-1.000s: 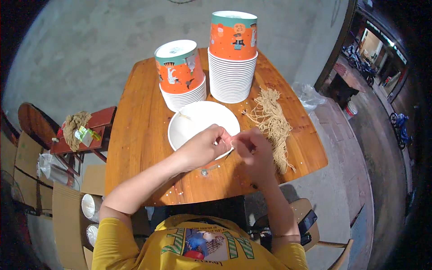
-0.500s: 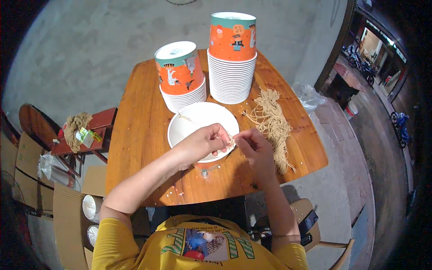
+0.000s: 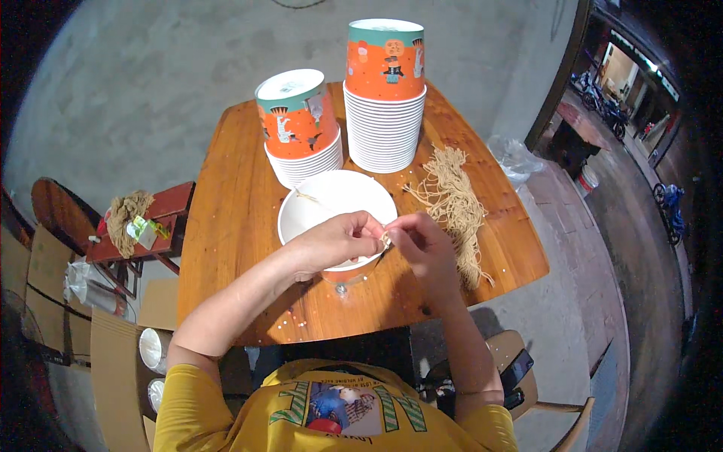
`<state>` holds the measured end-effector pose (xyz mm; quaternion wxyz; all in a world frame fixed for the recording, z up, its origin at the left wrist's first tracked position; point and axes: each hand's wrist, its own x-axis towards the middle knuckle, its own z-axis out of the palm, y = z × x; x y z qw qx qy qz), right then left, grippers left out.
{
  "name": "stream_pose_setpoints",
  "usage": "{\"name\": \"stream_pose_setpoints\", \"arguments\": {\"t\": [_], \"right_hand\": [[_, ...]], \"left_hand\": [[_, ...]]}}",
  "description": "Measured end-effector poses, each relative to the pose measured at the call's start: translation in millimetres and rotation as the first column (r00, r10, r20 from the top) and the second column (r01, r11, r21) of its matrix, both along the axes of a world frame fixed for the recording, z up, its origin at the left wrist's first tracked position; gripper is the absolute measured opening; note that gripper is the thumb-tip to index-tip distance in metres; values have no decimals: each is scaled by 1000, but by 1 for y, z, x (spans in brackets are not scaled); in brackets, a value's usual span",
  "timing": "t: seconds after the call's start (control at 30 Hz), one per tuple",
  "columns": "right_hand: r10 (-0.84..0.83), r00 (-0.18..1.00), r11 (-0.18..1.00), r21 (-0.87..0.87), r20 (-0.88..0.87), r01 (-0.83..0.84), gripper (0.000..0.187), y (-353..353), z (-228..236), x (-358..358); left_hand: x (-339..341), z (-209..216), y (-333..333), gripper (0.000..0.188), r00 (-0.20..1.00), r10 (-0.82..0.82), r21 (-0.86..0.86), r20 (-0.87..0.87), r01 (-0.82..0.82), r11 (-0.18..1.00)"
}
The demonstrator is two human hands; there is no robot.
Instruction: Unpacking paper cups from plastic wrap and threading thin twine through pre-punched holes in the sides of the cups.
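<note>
A white-lined orange paper bowl (image 3: 331,203) stands open on the wooden table (image 3: 226,226) in front of me. My left hand (image 3: 335,241) and my right hand (image 3: 422,245) meet at the bowl's near right rim, fingers pinched together on a thin piece of tan string (image 3: 385,239). A short bit of string (image 3: 309,198) pokes through the bowl's far wall. A loose bundle of tan strings (image 3: 456,207) lies on the table just right of my right hand.
Two stacks of orange paper bowls (image 3: 300,128) (image 3: 385,90) stand at the table's far side. A dark red stool with a twine bundle (image 3: 132,218) sits to the left, cardboard boxes (image 3: 113,361) below it. A plastic bag (image 3: 516,154) lies past the right edge.
Both hands stay pinched together at the bowl's right rim; they have shifted slightly toward me, working the string. The bowl has barely moved.
</note>
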<state>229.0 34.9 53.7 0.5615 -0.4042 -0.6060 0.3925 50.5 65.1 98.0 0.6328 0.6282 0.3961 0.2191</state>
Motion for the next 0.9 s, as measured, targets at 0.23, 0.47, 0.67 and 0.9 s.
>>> {"name": "stream_pose_setpoints", "arguments": {"t": [0.23,0.47,0.67,0.9], "right_hand": [[-9,999,999,49,43,7,12,4,-5,1],[-17,999,999,30,31,16,10,5,-8,1],[-26,999,999,36,35,25,10,5,-9,1],[-26,1000,1000,18,15,26,4,2,-6,-2]], "left_hand": [[1,-5,1,14,998,9,149,-61,0,989],[1,-6,1,13,996,46,170,-75,-33,985],[4,0,-2,13,994,83,165,-65,-71,984],[-1,4,0,14,997,75,-4,-27,-75,997]]}}
